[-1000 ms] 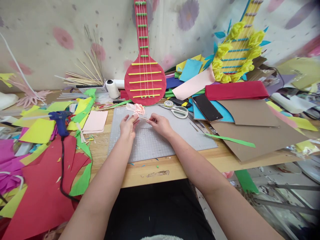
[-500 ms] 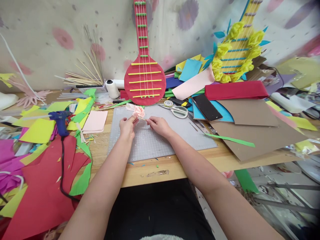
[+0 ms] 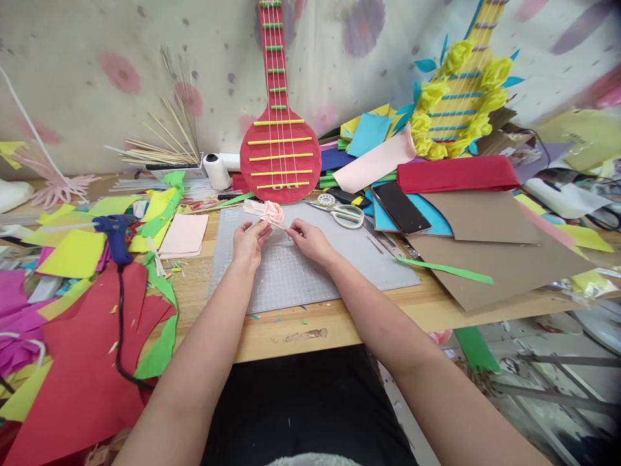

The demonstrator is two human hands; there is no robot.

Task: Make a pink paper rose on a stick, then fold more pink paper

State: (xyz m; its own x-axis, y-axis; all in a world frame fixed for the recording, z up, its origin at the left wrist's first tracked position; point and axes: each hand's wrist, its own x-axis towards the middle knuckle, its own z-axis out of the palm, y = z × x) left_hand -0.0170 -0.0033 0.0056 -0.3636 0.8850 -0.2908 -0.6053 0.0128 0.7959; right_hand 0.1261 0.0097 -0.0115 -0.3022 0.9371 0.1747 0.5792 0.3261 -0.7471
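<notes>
Above the grey cutting mat point(image 3: 301, 278), near its back edge, my left hand point(image 3: 249, 244) pinches the base of a pale pink paper flower point(image 3: 272, 212). A strip of the pink paper sticks out to the flower's left. My right hand point(image 3: 308, 239) has its fingers closed on the end of a thin stick point(image 3: 278, 226) that runs to the flower's base. Just behind the flower stands a red paper instrument point(image 3: 280, 158) with yellow bars and white strings.
A blue glue gun point(image 3: 116, 238) and pale pink sheets point(image 3: 184, 235) lie left of the mat. Scissors point(image 3: 347, 217), a phone point(image 3: 402, 208) and brown cardboard point(image 3: 499, 265) are at the right. A yellow instrument point(image 3: 460, 97) leans at the back right.
The pink flower has shifted slightly up and right and shows more of its rolled petals. Both hands keep their hold, with my right hand a little further right.
</notes>
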